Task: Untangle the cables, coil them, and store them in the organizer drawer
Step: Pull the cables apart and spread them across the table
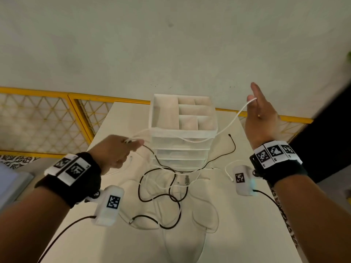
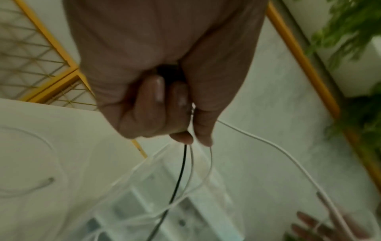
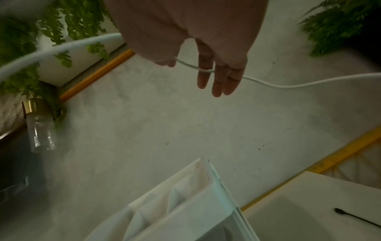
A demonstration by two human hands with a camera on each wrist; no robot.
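One white cable (image 1: 230, 121) is stretched in the air between two hands in front of the organizer (image 1: 183, 128). It is pinched with one black cable (image 1: 171, 198) by the curled left hand (image 1: 115, 150). It is draped over the straight fingers (image 3: 218, 78) of the right hand (image 1: 261, 118). Further white cables are tangled on the table (image 1: 247, 224); their count cannot be told.
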